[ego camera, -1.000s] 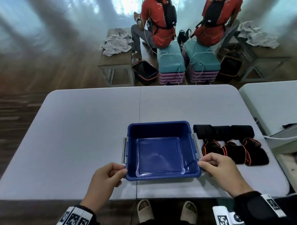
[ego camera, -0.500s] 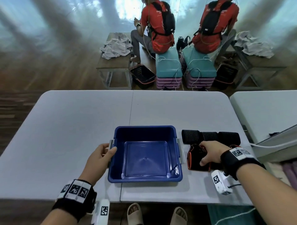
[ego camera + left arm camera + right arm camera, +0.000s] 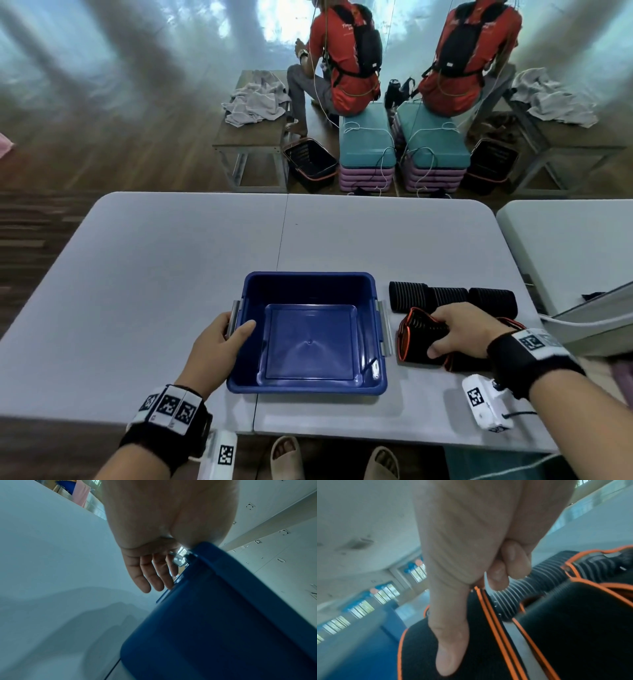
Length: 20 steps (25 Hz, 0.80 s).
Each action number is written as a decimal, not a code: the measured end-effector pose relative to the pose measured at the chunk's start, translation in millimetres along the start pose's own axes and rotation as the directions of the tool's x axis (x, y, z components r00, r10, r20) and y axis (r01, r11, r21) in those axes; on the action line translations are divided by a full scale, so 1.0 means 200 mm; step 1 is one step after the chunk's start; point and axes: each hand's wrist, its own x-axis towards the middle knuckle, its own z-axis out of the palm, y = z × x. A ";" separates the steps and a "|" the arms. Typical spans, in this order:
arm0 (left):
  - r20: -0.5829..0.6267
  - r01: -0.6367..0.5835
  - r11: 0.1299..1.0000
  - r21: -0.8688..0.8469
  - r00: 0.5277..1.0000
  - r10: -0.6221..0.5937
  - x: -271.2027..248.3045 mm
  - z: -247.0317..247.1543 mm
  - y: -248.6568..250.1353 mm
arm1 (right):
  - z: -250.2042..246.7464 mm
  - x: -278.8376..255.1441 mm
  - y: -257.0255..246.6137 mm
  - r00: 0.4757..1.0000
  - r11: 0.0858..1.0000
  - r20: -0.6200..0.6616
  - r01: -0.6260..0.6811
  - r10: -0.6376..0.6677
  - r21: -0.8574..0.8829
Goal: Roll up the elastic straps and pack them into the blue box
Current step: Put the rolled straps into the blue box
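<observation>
The blue box (image 3: 310, 277) stands empty on the grey table (image 3: 171, 274). My left hand (image 3: 239, 325) holds its left rim by the handle, thumb inside the wall; in the left wrist view the left hand (image 3: 175, 566) has its fingers down the outside of the blue box (image 3: 223, 628). Right of the box, my right hand (image 3: 438, 334) pinches a black strap with orange edging (image 3: 416, 334). In the right wrist view the thumb (image 3: 452, 642) presses on that strap (image 3: 419, 649). Three black ribbed rolls (image 3: 445, 298) lie behind; more orange-edged straps (image 3: 467, 363) lie under my palm.
A second white table (image 3: 565, 240) adjoins on the right, with a light-coloured object (image 3: 599, 325) at its edge. Beyond the table two people in red shirts (image 3: 349, 58) sit on stacked cushions, beside benches with towels (image 3: 257, 99) and dark baskets (image 3: 310, 162).
The box has slid left. My left hand went from its front corner to the left handle. My right hand left the box, reached the straps and took hold of an orange-edged one.
</observation>
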 end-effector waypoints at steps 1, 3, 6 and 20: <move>0.000 0.008 1.000 -0.007 1.000 -0.008 0.00 0.00 0.00 | -0.06 -0.05 -0.02 0.999 1.000 -0.036 0.016 -0.016 0.012; -0.002 0.017 1.000 -0.020 1.000 -0.017 0.00 0.01 -0.01 | -0.22 -0.16 -0.11 0.990 0.997 -0.123 0.067 -0.063 0.028; -0.012 0.018 0.999 -0.043 1.000 -0.019 0.01 0.01 -0.02 | -0.40 -0.25 -0.41 0.957 0.974 -0.189 0.227 -0.221 0.007; -0.054 -0.031 0.999 -0.033 0.998 0.029 0.01 0.07 -0.01 | 0.29 0.47 -1.30 0.865 0.973 0.494 0.181 -0.089 -0.142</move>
